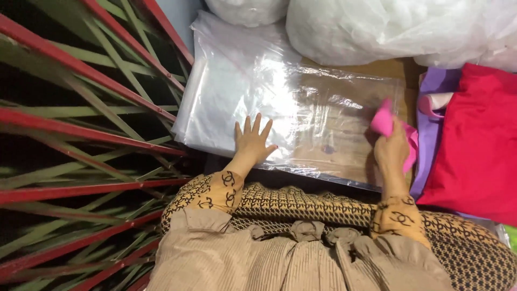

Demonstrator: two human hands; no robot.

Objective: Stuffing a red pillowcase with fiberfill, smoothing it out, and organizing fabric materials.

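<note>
While the left hand [253, 141] lies flat with fingers spread on the glossy clear plastic bags [280, 108], the right hand [391, 151] curls shut around a soft pink cloth [383, 122] — beyond the fingertips sit bulging white sacks [377, 27] — crinkled, translucent.

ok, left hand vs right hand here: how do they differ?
The left hand lies flat with fingers spread on the stack of clear plastic bags; the right hand is closed around a pink cloth. The left hand holds nothing; the right hand grips. Both come out of patterned tan sleeves and sit over the same plastic.
</note>
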